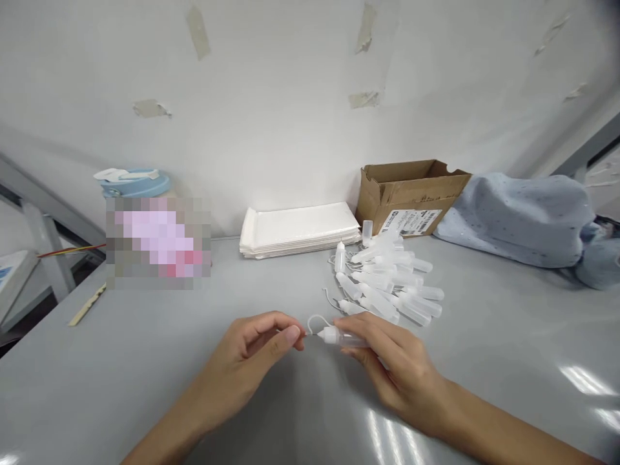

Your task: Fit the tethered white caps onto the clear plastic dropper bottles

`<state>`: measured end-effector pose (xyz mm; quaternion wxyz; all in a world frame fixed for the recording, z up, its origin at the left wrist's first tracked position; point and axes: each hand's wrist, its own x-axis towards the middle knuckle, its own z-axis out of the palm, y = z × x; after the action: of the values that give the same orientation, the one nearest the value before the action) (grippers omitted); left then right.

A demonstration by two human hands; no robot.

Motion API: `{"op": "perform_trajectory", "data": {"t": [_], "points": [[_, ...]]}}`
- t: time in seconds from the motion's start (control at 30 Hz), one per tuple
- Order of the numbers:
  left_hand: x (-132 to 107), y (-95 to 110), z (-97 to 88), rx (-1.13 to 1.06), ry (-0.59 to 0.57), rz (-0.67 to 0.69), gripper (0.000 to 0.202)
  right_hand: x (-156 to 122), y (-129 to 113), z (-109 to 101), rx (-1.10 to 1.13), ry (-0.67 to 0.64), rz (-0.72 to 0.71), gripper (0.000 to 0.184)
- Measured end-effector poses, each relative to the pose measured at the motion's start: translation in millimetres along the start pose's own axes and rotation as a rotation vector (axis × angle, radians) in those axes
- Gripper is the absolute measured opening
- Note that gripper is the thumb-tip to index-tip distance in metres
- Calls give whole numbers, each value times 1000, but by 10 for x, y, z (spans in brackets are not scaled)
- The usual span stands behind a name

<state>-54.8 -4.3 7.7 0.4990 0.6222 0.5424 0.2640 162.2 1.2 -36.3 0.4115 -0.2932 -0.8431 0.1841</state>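
My right hand [402,361] is wrapped round a translucent needle-tip squeeze bottle [333,334], lying sideways with its white nozzle and thin metal needle to the left. A thin white strap [317,317] loops from the bottle's neck over to the needle's end. There, the thumb and fingers of my left hand [256,352] pinch the small tip cap, mostly hidden by the fingertips. Just beyond my right hand lies a pile of similar squeeze bottles [380,298], several with loose straps. One bottle [340,258] at the pile's left side points away from me.
White padded envelopes [300,225] are stacked against the wall. An open cardboard box [411,197] stands right of them, beside a blue-grey cloth [523,219]. At the left are a blurred pink item [157,239], a light-blue lid [138,184] and a cream strip [87,305].
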Motion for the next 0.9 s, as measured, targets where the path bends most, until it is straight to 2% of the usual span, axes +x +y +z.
{"op": "perform_trajectory", "data": {"t": [0.13,0.33,0.53,0.77,0.9], "points": [[-12,32,44,94,16,14,26,4,14,18,-34,-14,-15,35],[5,-66,103,62,35,103,23,-23,18,43,15,-52,20,36],[14,-101,123,94,22,103,22,-49,41,66,39,-71,10,38],[0,-93,144,240,20,135,21,-51,60,82,0,-88,-19,37],[9,-108,103,341,-19,234,20,-14,63,64,-75,-138,-39,33]]}}
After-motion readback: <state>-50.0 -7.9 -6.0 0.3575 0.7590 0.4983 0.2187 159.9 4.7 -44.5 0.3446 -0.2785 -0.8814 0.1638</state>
